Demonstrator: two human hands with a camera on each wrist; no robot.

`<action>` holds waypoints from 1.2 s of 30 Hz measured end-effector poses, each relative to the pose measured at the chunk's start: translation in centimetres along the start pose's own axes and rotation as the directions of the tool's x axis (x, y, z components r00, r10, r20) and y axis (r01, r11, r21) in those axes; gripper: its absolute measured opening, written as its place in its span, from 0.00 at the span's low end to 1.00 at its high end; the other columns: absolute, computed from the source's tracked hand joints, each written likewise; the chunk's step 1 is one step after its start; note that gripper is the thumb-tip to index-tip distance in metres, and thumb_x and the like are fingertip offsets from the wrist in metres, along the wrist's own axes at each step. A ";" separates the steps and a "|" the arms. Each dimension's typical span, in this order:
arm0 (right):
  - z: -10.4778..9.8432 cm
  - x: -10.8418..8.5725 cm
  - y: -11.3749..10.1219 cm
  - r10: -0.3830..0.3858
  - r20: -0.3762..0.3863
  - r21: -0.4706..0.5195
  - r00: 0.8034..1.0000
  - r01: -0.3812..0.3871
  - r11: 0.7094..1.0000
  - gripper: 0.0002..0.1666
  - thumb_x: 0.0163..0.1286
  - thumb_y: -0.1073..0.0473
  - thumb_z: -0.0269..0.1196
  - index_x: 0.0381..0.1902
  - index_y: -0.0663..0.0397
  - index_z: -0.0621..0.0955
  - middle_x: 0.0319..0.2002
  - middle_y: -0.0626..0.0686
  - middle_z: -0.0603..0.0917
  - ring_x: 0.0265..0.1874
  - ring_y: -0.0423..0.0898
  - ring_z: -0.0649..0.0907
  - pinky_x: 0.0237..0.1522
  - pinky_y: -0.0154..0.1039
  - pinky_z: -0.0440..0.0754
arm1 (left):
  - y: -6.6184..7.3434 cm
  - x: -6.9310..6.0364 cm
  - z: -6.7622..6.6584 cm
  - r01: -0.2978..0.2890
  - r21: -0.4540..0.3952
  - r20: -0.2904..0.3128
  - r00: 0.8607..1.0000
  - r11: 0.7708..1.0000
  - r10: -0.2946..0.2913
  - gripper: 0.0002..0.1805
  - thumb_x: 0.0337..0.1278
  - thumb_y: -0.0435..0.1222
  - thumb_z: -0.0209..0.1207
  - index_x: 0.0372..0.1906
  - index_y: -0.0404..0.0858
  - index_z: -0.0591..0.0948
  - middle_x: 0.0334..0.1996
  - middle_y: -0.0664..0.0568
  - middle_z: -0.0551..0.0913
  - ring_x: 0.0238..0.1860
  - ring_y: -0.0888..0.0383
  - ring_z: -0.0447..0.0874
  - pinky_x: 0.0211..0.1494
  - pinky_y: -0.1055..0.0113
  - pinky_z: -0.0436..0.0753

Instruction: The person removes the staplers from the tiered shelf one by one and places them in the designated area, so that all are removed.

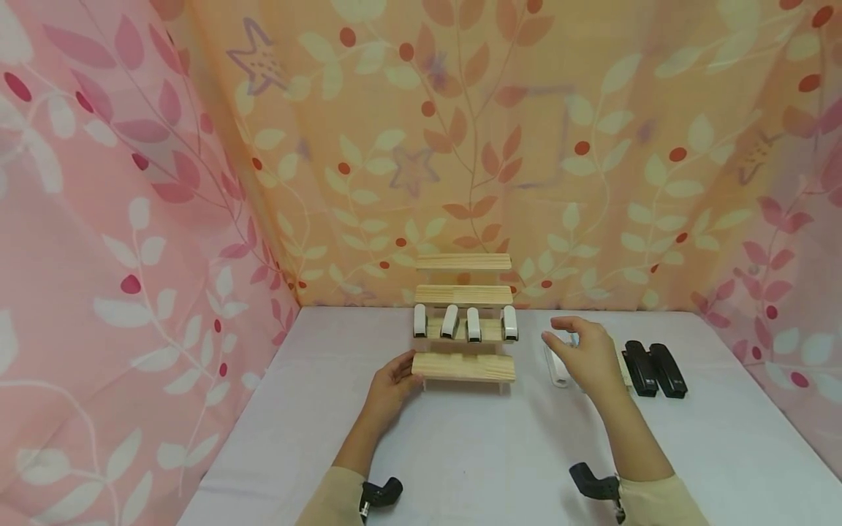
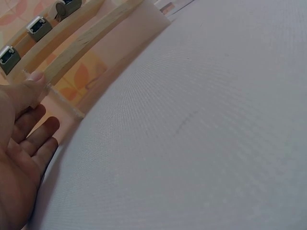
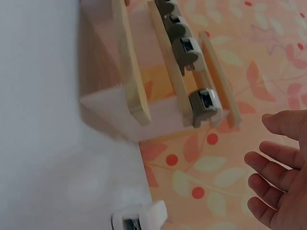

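Observation:
A wooden tiered display rack (image 1: 463, 367) with clear supports stands on the table. Several white staplers (image 1: 473, 326) sit in a row on its second tier from the bottom, the second one from the left slanted. My left hand (image 1: 389, 383) holds the left end of the lowest board; in the left wrist view its thumb (image 2: 34, 79) lies on that end with the fingers below. Over the table right of the rack, my right hand (image 1: 585, 358) is raised with fingers apart and holds nothing. A white stapler (image 1: 559, 372) lies beneath it, partly hidden.
Two black staplers (image 1: 640, 369) lie side by side at the right. A pale object (image 1: 623, 369) beside them is mostly hidden by the right hand. Patterned cloth (image 1: 460, 146) hangs behind and at both sides of the white-covered table (image 1: 473, 453).

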State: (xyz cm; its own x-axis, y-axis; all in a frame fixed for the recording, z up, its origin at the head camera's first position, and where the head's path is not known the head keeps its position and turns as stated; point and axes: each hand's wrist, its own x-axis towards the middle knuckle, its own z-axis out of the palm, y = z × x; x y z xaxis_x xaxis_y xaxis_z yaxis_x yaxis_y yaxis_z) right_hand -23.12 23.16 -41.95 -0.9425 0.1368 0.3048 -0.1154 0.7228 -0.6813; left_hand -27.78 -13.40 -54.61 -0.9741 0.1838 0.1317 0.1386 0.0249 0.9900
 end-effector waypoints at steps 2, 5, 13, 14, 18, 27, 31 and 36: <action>0.7 0.2 -0.2 -0.015 0.000 0.005 1.000 0.015 1.000 0.28 0.71 0.48 0.68 0.61 0.60 0.81 0.58 0.64 0.84 0.64 0.67 0.75 0.64 0.71 0.70 | 0.2 -0.1 0.0 -0.001 0.000 0.002 1.000 1.000 0.001 0.36 0.62 0.32 0.69 0.73 0.33 0.70 0.68 0.38 0.76 0.67 0.44 0.77 0.61 0.72 0.82; 1.6 0.5 -0.4 -0.030 0.005 0.015 1.000 0.030 0.999 0.27 0.71 0.49 0.68 0.61 0.60 0.81 0.58 0.63 0.85 0.64 0.66 0.76 0.65 0.69 0.71 | 0.3 -0.1 0.0 0.002 -0.005 0.002 1.000 1.000 -0.002 0.36 0.63 0.32 0.68 0.74 0.33 0.70 0.68 0.38 0.76 0.67 0.44 0.77 0.61 0.73 0.82; 4.1 1.0 -0.5 -0.018 -0.015 0.071 1.000 0.019 0.997 0.28 0.69 0.49 0.71 0.59 0.61 0.82 0.56 0.62 0.85 0.61 0.64 0.79 0.63 0.64 0.74 | 0.3 -0.1 0.0 0.003 0.016 -0.008 1.000 1.000 -0.003 0.35 0.63 0.33 0.69 0.73 0.33 0.71 0.67 0.38 0.77 0.66 0.45 0.78 0.61 0.71 0.83; 4.4 1.1 -0.5 -0.006 -0.015 0.071 1.000 0.007 0.997 0.29 0.69 0.48 0.71 0.59 0.61 0.82 0.57 0.62 0.85 0.61 0.63 0.79 0.63 0.64 0.75 | 0.3 -0.1 0.0 0.003 0.014 -0.008 1.000 1.000 -0.003 0.35 0.62 0.33 0.69 0.73 0.34 0.71 0.67 0.38 0.77 0.66 0.45 0.78 0.61 0.71 0.83; 5.3 1.2 -0.8 0.049 -0.005 0.072 0.999 -0.049 0.996 0.32 0.68 0.46 0.71 0.61 0.62 0.81 0.58 0.63 0.85 0.62 0.63 0.79 0.63 0.63 0.77 | 0.2 -0.1 0.0 0.006 0.011 -0.001 1.000 1.000 -0.006 0.35 0.62 0.33 0.69 0.73 0.34 0.71 0.67 0.39 0.77 0.67 0.46 0.78 0.61 0.72 0.82; 7.0 1.3 -1.4 0.111 0.012 0.101 0.994 -0.112 0.989 0.34 0.66 0.45 0.73 0.61 0.62 0.81 0.58 0.63 0.85 0.61 0.64 0.80 0.62 0.62 0.78 | 0.1 0.0 0.0 0.005 0.017 -0.002 1.000 1.000 -0.005 0.35 0.62 0.34 0.69 0.73 0.34 0.71 0.67 0.40 0.77 0.67 0.46 0.77 0.61 0.72 0.82; 7.5 1.3 -1.5 0.112 -0.008 0.107 0.994 -0.111 0.988 0.35 0.64 0.44 0.74 0.60 0.61 0.81 0.56 0.65 0.85 0.58 0.64 0.81 0.59 0.63 0.78 | 0.1 0.1 0.0 0.008 0.009 -0.011 1.000 1.000 -0.008 0.35 0.61 0.32 0.69 0.72 0.34 0.72 0.67 0.40 0.77 0.68 0.46 0.77 0.62 0.72 0.82; 7.9 1.4 -1.5 0.132 -0.023 0.091 0.991 -0.129 0.987 0.34 0.64 0.43 0.74 0.59 0.60 0.82 0.54 0.64 0.86 0.57 0.63 0.82 0.58 0.62 0.79 | 0.1 0.1 0.1 0.002 0.006 -0.008 1.000 1.000 -0.002 0.35 0.62 0.32 0.69 0.73 0.31 0.71 0.68 0.38 0.76 0.68 0.45 0.77 0.62 0.71 0.82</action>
State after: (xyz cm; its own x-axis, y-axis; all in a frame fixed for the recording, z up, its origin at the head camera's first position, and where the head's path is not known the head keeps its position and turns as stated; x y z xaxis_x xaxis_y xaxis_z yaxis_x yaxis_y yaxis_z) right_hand -26.75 16.96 -45.73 -0.9422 0.2462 0.2272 -0.0205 0.6344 -0.7727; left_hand -27.87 -13.33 -54.50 -0.9757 0.1763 0.1299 0.1374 0.0308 0.9900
